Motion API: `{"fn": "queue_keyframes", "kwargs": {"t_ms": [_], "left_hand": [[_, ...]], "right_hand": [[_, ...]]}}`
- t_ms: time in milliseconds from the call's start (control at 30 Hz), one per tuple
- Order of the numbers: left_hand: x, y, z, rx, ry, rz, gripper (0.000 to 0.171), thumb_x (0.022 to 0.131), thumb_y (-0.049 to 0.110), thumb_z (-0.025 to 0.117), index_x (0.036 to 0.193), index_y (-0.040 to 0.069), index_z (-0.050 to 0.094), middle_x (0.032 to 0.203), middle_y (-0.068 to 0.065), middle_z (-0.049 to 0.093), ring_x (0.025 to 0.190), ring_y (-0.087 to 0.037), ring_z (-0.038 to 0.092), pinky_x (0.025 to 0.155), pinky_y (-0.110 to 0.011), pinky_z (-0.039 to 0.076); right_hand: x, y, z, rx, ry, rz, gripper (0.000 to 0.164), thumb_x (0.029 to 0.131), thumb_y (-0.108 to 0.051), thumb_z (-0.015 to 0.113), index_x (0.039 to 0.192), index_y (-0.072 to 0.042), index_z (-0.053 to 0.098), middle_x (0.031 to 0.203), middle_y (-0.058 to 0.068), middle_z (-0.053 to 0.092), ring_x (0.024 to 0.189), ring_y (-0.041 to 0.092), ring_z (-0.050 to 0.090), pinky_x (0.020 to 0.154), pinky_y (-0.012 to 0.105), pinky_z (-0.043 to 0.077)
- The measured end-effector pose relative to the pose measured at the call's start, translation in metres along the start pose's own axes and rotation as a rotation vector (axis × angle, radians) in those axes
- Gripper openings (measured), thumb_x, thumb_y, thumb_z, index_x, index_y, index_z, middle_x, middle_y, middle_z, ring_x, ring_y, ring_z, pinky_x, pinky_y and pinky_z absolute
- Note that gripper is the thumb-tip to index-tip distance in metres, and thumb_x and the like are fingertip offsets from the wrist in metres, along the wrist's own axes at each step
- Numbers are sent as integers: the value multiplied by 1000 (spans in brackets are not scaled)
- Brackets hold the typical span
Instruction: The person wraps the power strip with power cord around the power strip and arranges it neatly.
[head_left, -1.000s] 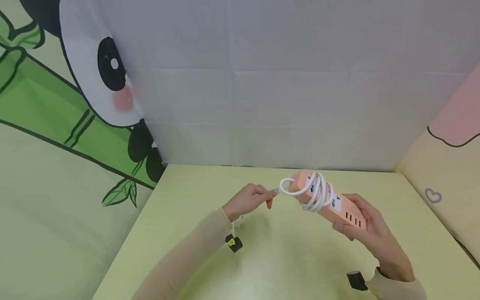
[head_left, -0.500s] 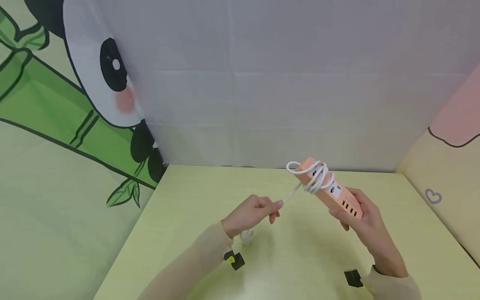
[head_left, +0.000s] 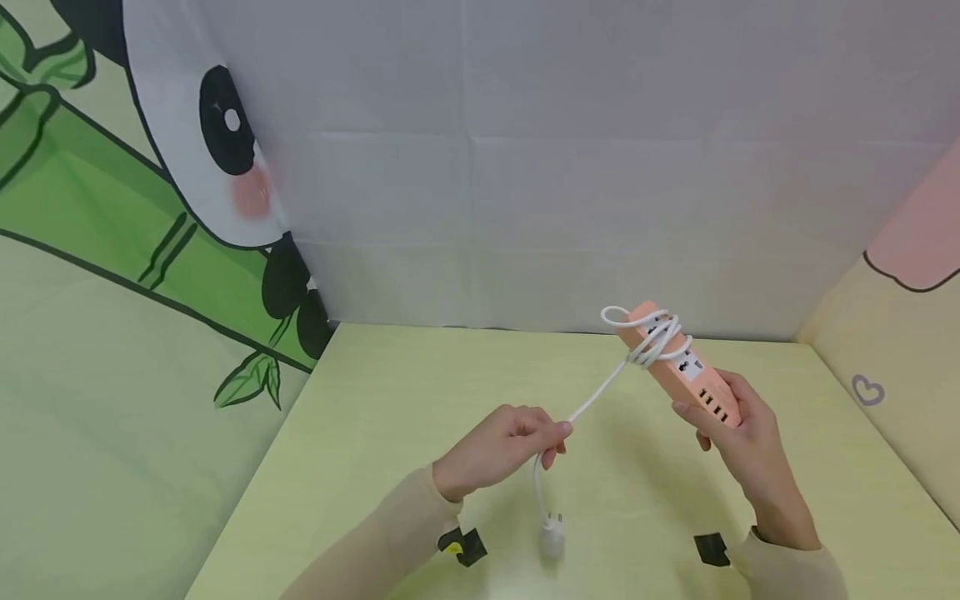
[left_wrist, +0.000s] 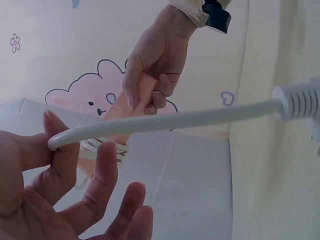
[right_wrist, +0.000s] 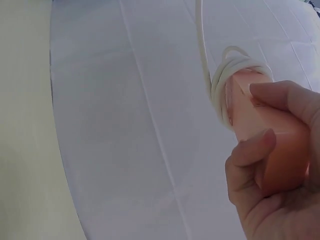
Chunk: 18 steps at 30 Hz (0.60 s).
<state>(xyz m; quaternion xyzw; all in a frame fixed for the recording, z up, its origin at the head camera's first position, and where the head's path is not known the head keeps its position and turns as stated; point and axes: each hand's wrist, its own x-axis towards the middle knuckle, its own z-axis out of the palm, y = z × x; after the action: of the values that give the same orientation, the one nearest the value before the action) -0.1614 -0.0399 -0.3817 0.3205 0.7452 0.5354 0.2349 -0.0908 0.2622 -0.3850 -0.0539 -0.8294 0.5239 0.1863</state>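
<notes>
My right hand (head_left: 738, 437) grips the lower end of an orange power strip (head_left: 678, 371), raised above the table and tilted with its far end up to the left. Several turns of white cord (head_left: 654, 340) wrap its far half, and a loose loop sticks out at the tip. My left hand (head_left: 506, 446) pinches the cord between thumb and forefinger, and the stretch running to the strip looks straight. Below this hand hangs the white plug (head_left: 552, 536), prongs upward. The left wrist view shows the cord (left_wrist: 175, 120) crossing from the pinch to the ribbed plug end (left_wrist: 300, 100).
A pale yellow table (head_left: 405, 375) spreads under both hands. Behind it rises a grey-white cloth wall (head_left: 465, 208). Printed side panels stand left and right, the left one with a green bamboo picture (head_left: 217, 283). Small black devices (head_left: 471, 547) sit at the wrists.
The left hand has moved down and slightly right, drawing out a length of cord. The plug has come into view below it. The power strip has risen and shifted right, tilting more steeply.
</notes>
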Motion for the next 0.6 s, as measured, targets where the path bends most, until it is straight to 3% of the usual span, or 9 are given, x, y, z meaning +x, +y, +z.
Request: {"fn": "queue_keyframes", "kwargs": {"t_ms": [300, 600], "left_hand": [[-5, 3, 0, 65, 75, 40, 47, 103, 43, 56, 68, 14, 68, 100, 5, 74, 104, -11, 59, 89, -34, 43], [-4, 4, -1, 79, 123, 64, 42, 104, 38, 57, 71, 17, 71, 104, 7, 75, 109, -10, 60, 98, -34, 41]], "right_hand": [[9, 6, -2, -43, -7, -2, 43, 93, -19, 75, 130, -14, 54, 86, -3, 56, 55, 13, 55, 52, 28, 47], [21, 9, -6, -62, -9, -6, 44, 92, -20, 76, 131, -14, 54, 83, -4, 56, 54, 14, 56, 51, 29, 47]]}}
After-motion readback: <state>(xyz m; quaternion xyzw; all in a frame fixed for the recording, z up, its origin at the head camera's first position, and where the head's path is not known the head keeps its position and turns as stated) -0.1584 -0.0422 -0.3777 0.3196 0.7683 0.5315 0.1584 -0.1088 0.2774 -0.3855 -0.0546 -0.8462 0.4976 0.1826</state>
